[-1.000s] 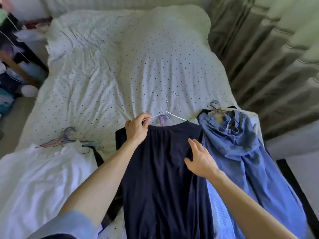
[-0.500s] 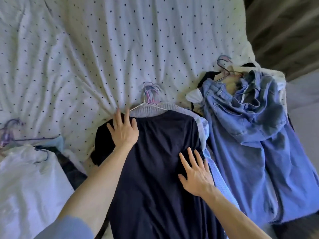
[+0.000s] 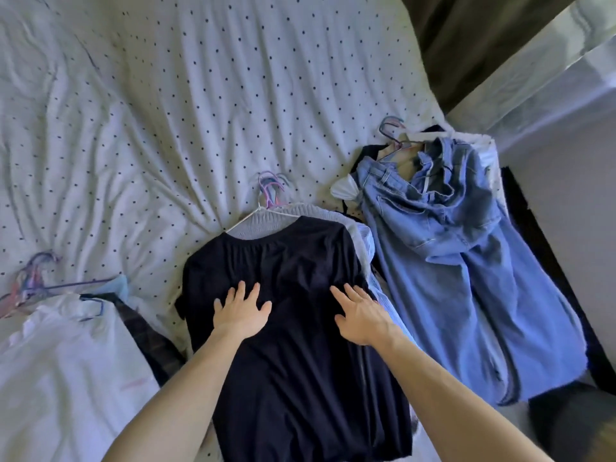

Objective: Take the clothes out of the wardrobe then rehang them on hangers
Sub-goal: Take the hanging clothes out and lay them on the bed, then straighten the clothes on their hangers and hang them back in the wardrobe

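Observation:
A dark navy top (image 3: pixel 293 345) lies flat on the bed, on top of a pile of hung clothes whose grey knit collar (image 3: pixel 266 221) and hanger hooks (image 3: pixel 270 190) stick out above it. My left hand (image 3: pixel 241 311) rests flat on the top's chest with fingers spread. My right hand (image 3: pixel 358 313) lies flat on its right side, fingers straight. Blue jeans (image 3: pixel 450 261) on hangers lie to the right. A white garment (image 3: pixel 63 371) with hangers (image 3: pixel 30 281) lies at the left.
The bed carries a crumpled white sheet with dark dots (image 3: pixel 200 95). A curtain (image 3: pixel 466 38) hangs at the upper right, and a dark bed edge (image 3: pixel 546 261) runs past the jeans. A dark striped garment (image 3: pixel 146 338) peeks out between the white and navy clothes.
My left hand let go of the white hanger and moved down onto the navy top. Both hands have slid down the garment, and the view has tilted downward and closer.

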A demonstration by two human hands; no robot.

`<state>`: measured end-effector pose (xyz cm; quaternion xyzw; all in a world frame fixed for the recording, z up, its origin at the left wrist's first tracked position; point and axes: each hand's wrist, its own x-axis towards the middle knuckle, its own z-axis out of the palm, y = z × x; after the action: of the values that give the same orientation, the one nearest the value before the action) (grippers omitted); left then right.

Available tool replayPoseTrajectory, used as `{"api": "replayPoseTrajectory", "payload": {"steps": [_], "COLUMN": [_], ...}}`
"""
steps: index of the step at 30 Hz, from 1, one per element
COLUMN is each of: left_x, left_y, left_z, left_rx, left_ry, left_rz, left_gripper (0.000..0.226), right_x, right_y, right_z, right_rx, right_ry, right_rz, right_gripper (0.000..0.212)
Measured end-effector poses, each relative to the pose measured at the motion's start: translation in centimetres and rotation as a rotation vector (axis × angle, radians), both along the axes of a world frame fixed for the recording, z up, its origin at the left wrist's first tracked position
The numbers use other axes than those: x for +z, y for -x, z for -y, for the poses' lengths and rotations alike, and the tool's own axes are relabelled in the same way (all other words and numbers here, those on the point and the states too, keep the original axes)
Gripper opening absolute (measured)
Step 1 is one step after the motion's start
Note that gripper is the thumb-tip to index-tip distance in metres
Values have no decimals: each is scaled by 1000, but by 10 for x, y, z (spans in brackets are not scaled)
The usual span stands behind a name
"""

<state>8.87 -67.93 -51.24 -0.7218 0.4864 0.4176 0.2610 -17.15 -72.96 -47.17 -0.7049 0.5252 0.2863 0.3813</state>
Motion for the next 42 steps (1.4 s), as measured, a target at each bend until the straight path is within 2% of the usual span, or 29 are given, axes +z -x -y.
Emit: {"api": "replayPoseTrajectory", "payload": {"steps": [3, 10, 17, 22, 27, 33, 42], "left_x": [35, 109, 187, 220, 234, 232, 153], "left_y": [10, 76, 202, 279, 317, 321, 276], "left_z": [-10, -34, -9, 2, 18, 54, 170], "left_rx": [-25, -88, -317, -380, -395, -356, -206], "left_ry": [-54, -48, 230, 444, 568, 630, 491], "left_rz": [14, 2, -70, -142, -141, -151, -96], "left_gripper": [63, 68, 65, 62, 61, 61, 64], "right_x": [41, 138, 213, 243, 253, 241, 152], "right_y": [17, 109, 232, 298, 339, 354, 329], "right_z": [-5, -55, -110, -138, -137, -96, 24], "right_rx": [-118, -199, -270, -378, -404, -439, -351], "right_ry": [50, 315, 610, 730, 758, 741, 546], "right_rz": [98, 243, 198, 187, 202, 207, 100], "right_gripper": [60, 52, 46, 43, 44, 45, 52]}}
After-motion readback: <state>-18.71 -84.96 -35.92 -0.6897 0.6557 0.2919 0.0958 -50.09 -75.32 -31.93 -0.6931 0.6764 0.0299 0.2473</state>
